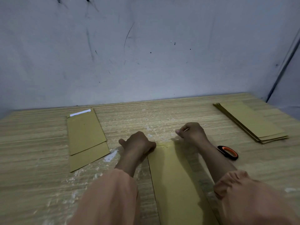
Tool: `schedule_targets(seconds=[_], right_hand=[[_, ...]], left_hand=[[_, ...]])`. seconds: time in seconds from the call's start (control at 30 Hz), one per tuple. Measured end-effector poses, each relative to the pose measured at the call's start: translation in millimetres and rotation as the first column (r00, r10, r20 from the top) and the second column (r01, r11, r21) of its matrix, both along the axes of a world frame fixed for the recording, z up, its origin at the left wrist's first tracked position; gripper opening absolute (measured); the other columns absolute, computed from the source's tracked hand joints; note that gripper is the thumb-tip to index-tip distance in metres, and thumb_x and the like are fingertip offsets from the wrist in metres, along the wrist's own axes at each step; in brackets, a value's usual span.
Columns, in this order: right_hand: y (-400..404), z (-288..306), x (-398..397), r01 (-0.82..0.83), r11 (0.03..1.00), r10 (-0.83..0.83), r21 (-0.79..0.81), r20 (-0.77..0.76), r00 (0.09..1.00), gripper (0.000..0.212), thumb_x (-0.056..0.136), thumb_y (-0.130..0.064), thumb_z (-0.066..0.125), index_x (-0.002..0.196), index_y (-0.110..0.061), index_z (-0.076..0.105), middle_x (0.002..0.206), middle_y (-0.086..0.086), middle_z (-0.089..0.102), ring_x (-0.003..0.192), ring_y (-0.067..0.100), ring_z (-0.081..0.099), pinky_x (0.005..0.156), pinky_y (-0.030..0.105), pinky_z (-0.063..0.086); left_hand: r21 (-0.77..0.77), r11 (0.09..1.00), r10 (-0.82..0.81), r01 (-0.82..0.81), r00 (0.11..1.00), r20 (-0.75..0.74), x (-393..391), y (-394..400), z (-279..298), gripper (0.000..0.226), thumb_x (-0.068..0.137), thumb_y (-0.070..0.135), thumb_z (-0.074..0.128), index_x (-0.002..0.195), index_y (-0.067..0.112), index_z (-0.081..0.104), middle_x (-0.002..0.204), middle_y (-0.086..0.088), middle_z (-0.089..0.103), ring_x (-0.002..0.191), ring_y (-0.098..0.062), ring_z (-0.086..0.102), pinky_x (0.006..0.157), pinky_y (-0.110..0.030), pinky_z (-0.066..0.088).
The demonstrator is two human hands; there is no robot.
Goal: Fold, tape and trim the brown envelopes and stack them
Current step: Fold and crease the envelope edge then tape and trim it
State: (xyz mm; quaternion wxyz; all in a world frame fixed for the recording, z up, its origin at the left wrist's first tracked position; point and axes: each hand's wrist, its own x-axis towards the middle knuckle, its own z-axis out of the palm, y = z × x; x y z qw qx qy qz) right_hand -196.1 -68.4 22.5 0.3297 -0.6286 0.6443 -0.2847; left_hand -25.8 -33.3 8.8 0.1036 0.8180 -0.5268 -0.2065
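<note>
A long brown envelope [172,179] lies lengthwise on the table in front of me, between my forearms. My left hand [138,142] sits at its far left corner, fingers curled down onto the paper edge and thumb sticking out to the left. My right hand [191,132] hovers just beyond the envelope's far right corner, thumb and fingers pinching something thin and pale; whether it is tape I cannot tell. Orange-and-black scissors [228,152] lie right of my right wrist, partly hidden by it. Two overlapping brown envelopes [86,135] lie at the left, a white strip showing at their far end.
A fanned stack of brown envelopes [253,122] lies at the back right of the wooden table [40,143]. A scuffed grey wall [146,54] rises directly behind the table. Whitish residue marks the tabletop around my left hand.
</note>
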Motion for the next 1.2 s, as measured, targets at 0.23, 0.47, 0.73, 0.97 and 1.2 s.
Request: schedule_targets(seconds=[0.23, 0.47, 0.73, 0.97, 1.2], right_hand=[[18.2, -14.3, 42.9, -0.278, 0.961, 0.278, -0.01, 0.019, 0.96, 0.014, 0.087, -0.016, 0.066, 0.092, -0.004, 0.069, 0.088, 0.005, 0.064, 0.085, 0.013, 0.056, 0.071, 0.023, 0.044], [13.4, -15.8, 48.2, -0.265, 0.964, 0.266, 0.026, -0.108, 0.958, 0.009, 0.086, -0.016, 0.067, 0.087, -0.007, 0.069, 0.098, 0.006, 0.069, 0.088, 0.016, 0.06, 0.069, 0.023, 0.043], [14.5, -18.5, 45.8, -0.262, 0.965, 0.262, 0.01, -0.092, 0.961, 0.013, 0.085, -0.019, 0.068, 0.09, -0.007, 0.069, 0.098, 0.006, 0.068, 0.082, 0.01, 0.054, 0.069, 0.023, 0.039], [17.0, -15.9, 45.2, -0.287, 0.958, 0.287, 0.02, -0.093, 0.953, 0.012, 0.083, -0.02, 0.07, 0.089, -0.01, 0.066, 0.1, 0.006, 0.067, 0.084, 0.011, 0.054, 0.07, 0.024, 0.039], [21.7, -17.9, 47.7, -0.278, 0.96, 0.273, -0.024, -0.129, 0.953, 0.014, 0.083, -0.019, 0.07, 0.09, -0.008, 0.065, 0.101, 0.006, 0.067, 0.09, 0.017, 0.059, 0.071, 0.023, 0.039]], left_hand=[[-0.01, 0.999, -0.048, 0.048, 0.998, 0.036, -0.1, 0.7, -0.9, 0.034, 0.081, 0.046, 0.057, 0.064, 0.017, 0.047, 0.063, 0.0, 0.05, 0.081, -0.023, 0.056, 0.099, -0.046, 0.03], [-0.059, 0.981, -0.176, 0.183, 0.978, 0.111, 6.3, 10.9, 3.5, 0.039, 0.093, 0.043, 0.039, 0.063, 0.02, 0.045, 0.068, 0.003, 0.05, 0.079, -0.019, 0.049, 0.097, -0.044, 0.026], [-0.118, 0.98, -0.14, 0.162, 0.975, 0.169, 9.4, 15.9, 10.9, 0.029, 0.09, 0.045, 0.044, 0.077, 0.021, 0.051, 0.067, 0.004, 0.052, 0.084, -0.02, 0.055, 0.086, -0.04, 0.019], [-0.203, 0.967, -0.109, 0.151, 0.973, 0.204, 15.3, 22.9, 11.5, 0.01, 0.085, 0.039, 0.056, 0.083, 0.03, 0.054, 0.092, 0.01, 0.059, 0.101, -0.016, 0.052, 0.09, -0.039, 0.02], [-0.207, 0.972, -0.057, 0.111, 0.966, 0.251, 9.2, 21.5, 9.0, 0.008, 0.083, 0.036, 0.058, 0.08, 0.029, 0.054, 0.089, 0.011, 0.056, 0.102, -0.017, 0.053, 0.088, -0.039, 0.021]])
